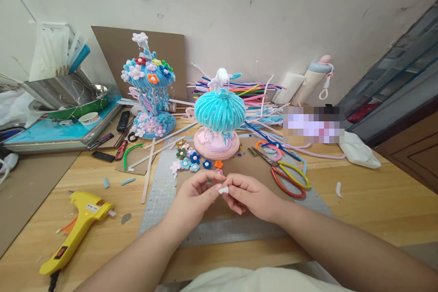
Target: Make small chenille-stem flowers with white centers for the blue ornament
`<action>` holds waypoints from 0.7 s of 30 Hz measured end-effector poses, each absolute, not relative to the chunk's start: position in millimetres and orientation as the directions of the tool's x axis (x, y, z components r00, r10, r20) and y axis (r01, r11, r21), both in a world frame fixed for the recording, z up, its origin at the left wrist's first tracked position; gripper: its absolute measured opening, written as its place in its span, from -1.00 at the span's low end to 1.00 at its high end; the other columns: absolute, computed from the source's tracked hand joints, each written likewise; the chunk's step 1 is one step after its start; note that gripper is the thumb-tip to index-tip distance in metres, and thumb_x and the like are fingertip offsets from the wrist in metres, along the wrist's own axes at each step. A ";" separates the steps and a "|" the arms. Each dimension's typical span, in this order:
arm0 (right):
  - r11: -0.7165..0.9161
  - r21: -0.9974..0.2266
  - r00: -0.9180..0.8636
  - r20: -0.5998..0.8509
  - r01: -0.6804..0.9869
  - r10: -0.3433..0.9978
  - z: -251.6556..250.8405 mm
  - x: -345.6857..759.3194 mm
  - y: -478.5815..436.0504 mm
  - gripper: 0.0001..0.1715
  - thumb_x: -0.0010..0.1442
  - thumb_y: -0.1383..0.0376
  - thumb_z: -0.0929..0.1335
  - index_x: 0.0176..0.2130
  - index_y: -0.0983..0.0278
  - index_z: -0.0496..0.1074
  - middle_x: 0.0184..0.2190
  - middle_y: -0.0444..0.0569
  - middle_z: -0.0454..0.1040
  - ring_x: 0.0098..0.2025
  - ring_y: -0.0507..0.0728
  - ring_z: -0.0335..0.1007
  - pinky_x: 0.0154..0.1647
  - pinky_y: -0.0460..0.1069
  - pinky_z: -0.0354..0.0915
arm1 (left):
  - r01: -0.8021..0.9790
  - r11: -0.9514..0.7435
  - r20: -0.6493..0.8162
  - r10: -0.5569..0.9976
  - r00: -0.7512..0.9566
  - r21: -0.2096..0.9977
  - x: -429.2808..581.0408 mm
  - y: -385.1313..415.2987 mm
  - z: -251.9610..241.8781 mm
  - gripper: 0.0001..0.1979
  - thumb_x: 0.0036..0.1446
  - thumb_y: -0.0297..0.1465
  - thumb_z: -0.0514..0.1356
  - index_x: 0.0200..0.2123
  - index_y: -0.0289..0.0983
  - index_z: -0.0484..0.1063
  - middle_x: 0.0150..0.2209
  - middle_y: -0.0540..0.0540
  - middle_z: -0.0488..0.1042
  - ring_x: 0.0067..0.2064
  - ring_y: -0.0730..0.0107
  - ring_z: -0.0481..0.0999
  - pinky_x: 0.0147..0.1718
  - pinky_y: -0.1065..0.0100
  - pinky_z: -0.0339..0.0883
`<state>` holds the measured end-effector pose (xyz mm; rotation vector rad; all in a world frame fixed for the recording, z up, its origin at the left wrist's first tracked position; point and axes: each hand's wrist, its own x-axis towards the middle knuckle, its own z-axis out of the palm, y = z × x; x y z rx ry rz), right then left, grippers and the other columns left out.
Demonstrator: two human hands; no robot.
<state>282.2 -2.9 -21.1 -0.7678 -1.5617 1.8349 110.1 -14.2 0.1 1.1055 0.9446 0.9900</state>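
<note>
Between the fingertips of both hands is a small white fuzzy piece [223, 190], perhaps pipe cleaner; its full shape is hidden. My left hand [201, 191] pinches its left side, and my right hand [248, 191] pinches the right. Just beyond them stands a turquoise pipe-cleaner jellyfish [220, 112] on a round pink base [205, 146]. Small pipe-cleaner flowers lie left of that base, including a dark blue flower [206, 164] and an orange flower [219, 164]. Red-and-yellow-handled scissors [289, 180] rest to the right of my right hand.
A yellow glue gun [80, 223] lies at the left on the wooden table. The cutting mat [157, 210] is under my hands. A flower-covered blue jellyfish [148, 82] stands at the back left. Bundled pipe cleaners [239, 91] and a bottle [313, 80] are along the wall.
</note>
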 end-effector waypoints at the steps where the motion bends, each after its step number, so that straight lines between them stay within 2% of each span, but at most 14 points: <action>1: -0.142 -0.987 -0.653 -0.055 -0.081 0.755 -21.5 281.8 -3.6 -0.65 0.22 0.07 0.24 -0.39 0.31 0.23 -0.57 -0.20 0.24 -0.64 -0.11 0.09 -0.64 -0.18 0.00 | -0.156 0.124 -0.076 0.956 0.282 0.980 110.7 -13.9 -1.1 -0.80 -0.05 -0.33 0.29 -0.32 -0.26 0.46 -0.37 -0.01 0.41 -0.40 0.52 0.37 -0.42 0.48 0.24; 3: -0.158 -0.983 -0.644 -0.062 -0.092 0.762 -22.0 281.6 -4.3 -0.64 0.22 0.07 0.25 -0.40 0.31 0.23 -0.58 -0.21 0.24 -0.65 -0.11 0.10 -0.64 -0.18 -0.01 | -0.146 0.058 -0.017 0.963 0.267 0.988 111.3 -13.6 -3.5 -0.83 -0.06 -0.34 0.30 -0.34 -0.26 0.48 -0.26 -0.07 0.41 -0.23 0.39 0.39 -0.26 0.41 0.25; 5: -0.170 -0.979 -0.637 -0.058 -0.115 0.768 -22.6 281.9 -4.5 -0.66 0.22 0.07 0.25 -0.39 0.30 0.23 -0.57 -0.21 0.25 -0.65 -0.11 0.10 -0.65 -0.18 -0.01 | -0.111 0.008 0.021 0.966 0.259 0.994 111.1 -13.5 -5.4 -0.83 -0.05 -0.35 0.29 -0.32 -0.25 0.50 -0.21 -0.09 0.37 -0.19 0.35 0.37 -0.23 0.38 0.23; 10: -0.199 -0.968 -0.645 -0.055 -0.152 0.762 -24.1 280.6 -4.4 -0.64 0.22 0.06 0.25 -0.39 0.31 0.23 -0.58 -0.21 0.25 -0.66 -0.11 0.11 -0.65 -0.18 -0.01 | -0.028 -0.059 0.064 0.955 0.290 0.998 109.3 -14.0 -6.9 -0.85 0.00 -0.35 0.26 -0.29 -0.20 0.51 -0.23 -0.05 0.30 -0.36 0.51 0.28 -0.32 0.40 0.21; 14: -0.234 -0.959 -0.631 -0.082 -0.161 0.771 -23.0 276.4 -6.6 -0.61 0.18 0.03 0.28 -0.41 0.30 0.22 -0.62 -0.23 0.22 -0.67 -0.11 0.08 -0.67 -0.18 0.01 | 0.055 -0.116 0.096 0.955 0.280 0.992 110.5 -15.3 -6.3 -0.89 0.03 -0.37 0.23 -0.32 -0.22 0.48 -0.22 -0.07 0.29 -0.38 0.51 0.28 -0.42 0.44 0.19; 21: -0.337 -0.936 -0.524 -0.235 -0.106 0.819 -18.4 274.2 -9.0 -0.58 0.12 -0.02 0.29 -0.42 0.29 0.22 -0.62 -0.24 0.24 -0.70 -0.12 0.06 -0.72 -0.19 -0.05 | 0.389 -0.319 0.254 0.944 0.209 0.864 114.5 -19.2 -6.4 -0.92 0.05 -0.48 0.15 -0.40 -0.24 0.43 -0.36 -0.04 0.34 -0.45 0.50 0.29 -0.52 0.47 0.17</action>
